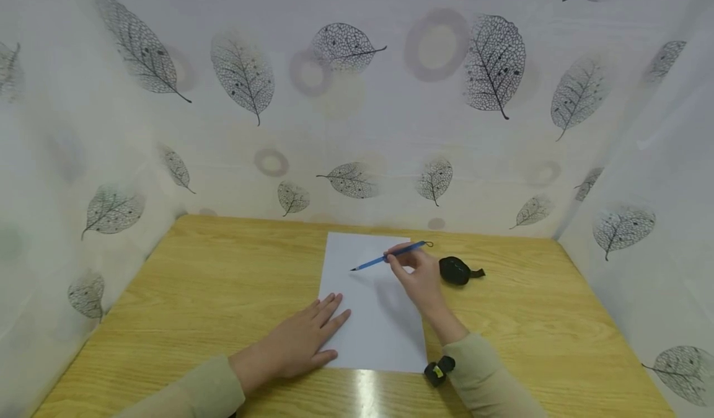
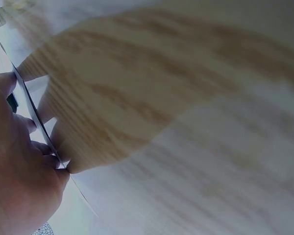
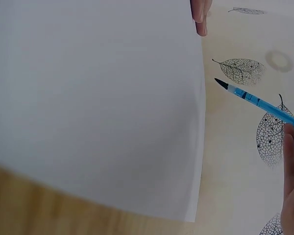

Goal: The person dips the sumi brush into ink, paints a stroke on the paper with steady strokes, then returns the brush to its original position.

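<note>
A white sheet of paper (image 1: 368, 331) lies on the wooden table. My left hand (image 1: 301, 340) rests on its lower left part, fingers spread and straight; the left wrist view shows that hand (image 2: 24, 171) at the sheet's edge. Between thumb and fingers, my right hand (image 1: 421, 278) pinches a slim blue brush (image 1: 368, 262) with a dark pointed tip and a small loop at its far end. The brush slants down to the left over the upper sheet. In the right wrist view the brush (image 3: 262, 104) has its tip apart from the paper (image 3: 98, 98).
Right of the sheet sits a black rounded object (image 1: 454, 271) with a short stub. A small black device with a yellow label (image 1: 436, 373) is at my right sleeve. Leaf-patterned cloth (image 1: 357, 114) stands behind the table (image 1: 223, 269) and along both sides.
</note>
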Available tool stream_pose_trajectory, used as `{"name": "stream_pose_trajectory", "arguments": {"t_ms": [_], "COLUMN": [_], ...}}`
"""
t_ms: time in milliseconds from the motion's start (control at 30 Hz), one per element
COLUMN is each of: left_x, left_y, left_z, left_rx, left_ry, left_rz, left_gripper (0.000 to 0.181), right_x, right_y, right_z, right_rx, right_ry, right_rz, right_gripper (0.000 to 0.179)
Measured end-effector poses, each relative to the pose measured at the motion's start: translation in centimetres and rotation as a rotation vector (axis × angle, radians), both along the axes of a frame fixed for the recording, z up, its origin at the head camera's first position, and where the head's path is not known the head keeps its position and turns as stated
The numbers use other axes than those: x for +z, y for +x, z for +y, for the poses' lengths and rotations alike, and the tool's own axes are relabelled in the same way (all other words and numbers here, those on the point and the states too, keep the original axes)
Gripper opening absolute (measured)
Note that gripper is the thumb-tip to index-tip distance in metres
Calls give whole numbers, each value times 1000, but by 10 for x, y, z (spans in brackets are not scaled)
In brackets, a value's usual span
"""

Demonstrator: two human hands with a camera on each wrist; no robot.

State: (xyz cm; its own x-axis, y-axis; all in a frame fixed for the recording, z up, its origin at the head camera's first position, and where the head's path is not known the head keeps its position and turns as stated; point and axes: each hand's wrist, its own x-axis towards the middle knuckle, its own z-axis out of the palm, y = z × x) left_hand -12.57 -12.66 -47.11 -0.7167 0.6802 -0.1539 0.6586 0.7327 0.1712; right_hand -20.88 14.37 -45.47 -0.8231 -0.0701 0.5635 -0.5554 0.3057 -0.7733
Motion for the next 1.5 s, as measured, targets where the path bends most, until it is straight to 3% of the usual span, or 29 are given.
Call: {"name": "stream_pose_trajectory", "arguments": {"t_ms": [1033, 1500], "left_x": [4, 4], "left_y": [1, 1], "left_z": [-1, -1], "left_rx": [-11, -16], "left_ry": [19, 18], "left_rz": [6, 11], "left_gripper": [72, 72], "right_x": [2, 1], "right_y": [0, 1], "right_z": [-5, -4], "right_rx": [-20, -38], "right_ry": [186, 198], "right_rz": [-75, -76], "right_gripper": [8, 9]}}
